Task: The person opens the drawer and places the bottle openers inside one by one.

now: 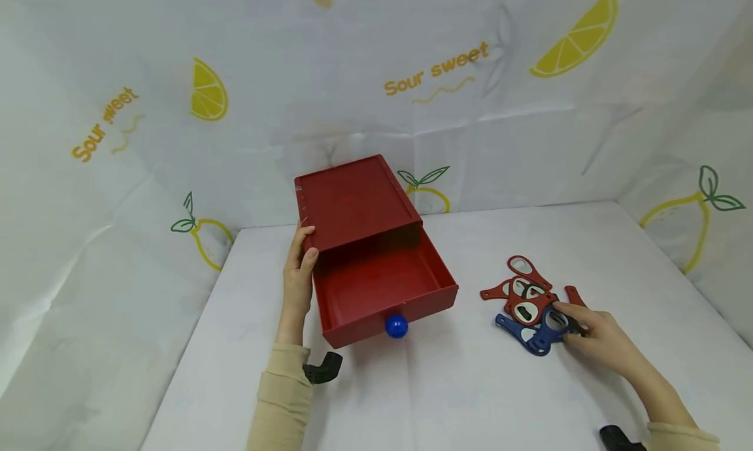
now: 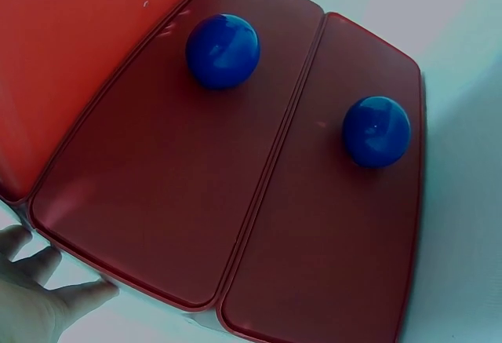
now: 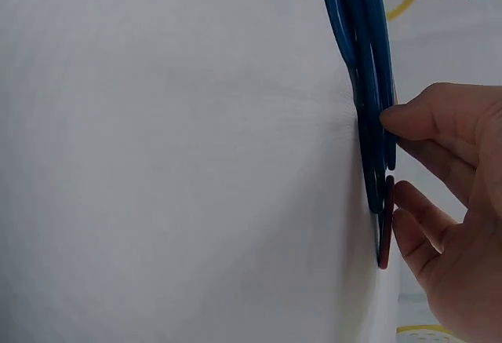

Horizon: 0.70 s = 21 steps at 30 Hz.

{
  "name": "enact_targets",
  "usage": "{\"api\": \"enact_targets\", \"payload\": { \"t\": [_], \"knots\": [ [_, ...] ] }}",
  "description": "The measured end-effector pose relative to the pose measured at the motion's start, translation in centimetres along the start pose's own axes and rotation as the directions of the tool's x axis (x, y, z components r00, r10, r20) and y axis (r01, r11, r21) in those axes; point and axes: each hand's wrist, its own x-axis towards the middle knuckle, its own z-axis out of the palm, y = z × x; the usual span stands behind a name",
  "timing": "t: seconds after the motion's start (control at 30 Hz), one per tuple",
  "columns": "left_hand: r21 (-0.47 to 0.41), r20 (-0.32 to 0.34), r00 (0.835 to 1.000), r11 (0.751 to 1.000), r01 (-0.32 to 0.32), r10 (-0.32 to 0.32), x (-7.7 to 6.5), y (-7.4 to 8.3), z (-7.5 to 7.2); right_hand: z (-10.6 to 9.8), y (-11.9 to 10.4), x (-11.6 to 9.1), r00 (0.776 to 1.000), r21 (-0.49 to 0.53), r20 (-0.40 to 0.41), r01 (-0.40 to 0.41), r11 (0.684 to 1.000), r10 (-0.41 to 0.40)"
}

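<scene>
On the left stands a red drawer cabinet (image 1: 355,202). Its upper drawer (image 1: 376,278) is pulled out, bare inside, with a blue knob (image 1: 397,326) in front. In the left wrist view two drawer fronts show, the upper one (image 2: 149,186) and the lower one (image 2: 321,233), each with a round blue knob. My left hand (image 1: 299,284) rests its fingers against the cabinet's left side near the top front edge. At the right, my right hand (image 1: 606,340) pinches a flat blue piece with a round opening (image 1: 553,323) by thumb and finger.
Several flat red pieces (image 1: 529,307) with round openings and short handles lie in a pile. Another blue piece (image 1: 518,331) lies there too. White cloth with lemon prints covers the table (image 1: 447,392) and the wall (image 1: 341,85) behind the cabinet.
</scene>
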Motion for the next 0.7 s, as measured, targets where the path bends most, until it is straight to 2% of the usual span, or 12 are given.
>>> {"api": "enact_targets", "payload": {
  "t": [0.1, 0.27, 0.57, 0.7],
  "knots": [
    [-0.001, 0.004, 1.000, 1.000, -0.003, 0.003, 0.03, 0.02, 0.10, -0.14, 0.17, 0.05, 0.999, 0.006, 0.038, 0.002, 1.000, -0.002],
    [0.004, 0.002, 1.000, 1.000, 0.004, -0.004, 0.02, 0.04, 0.16, -0.34, 0.44, 0.19, 0.999, -0.074, 0.029, 0.038, 0.997, -0.036],
    [0.036, 0.009, 1.000, 0.999, 0.017, -0.018, -0.11, -0.14, 0.06, -0.52, 0.14, -0.19, 0.992, -0.064, 0.105, -0.060, 0.996, 0.066],
    [0.033, 0.009, 1.000, 0.999, 0.008, -0.008, -0.10, -0.07, -0.01, -0.52, -0.16, 0.07, 0.990, -0.088, 0.104, -0.084, 0.993, 0.093]
  ]
}}
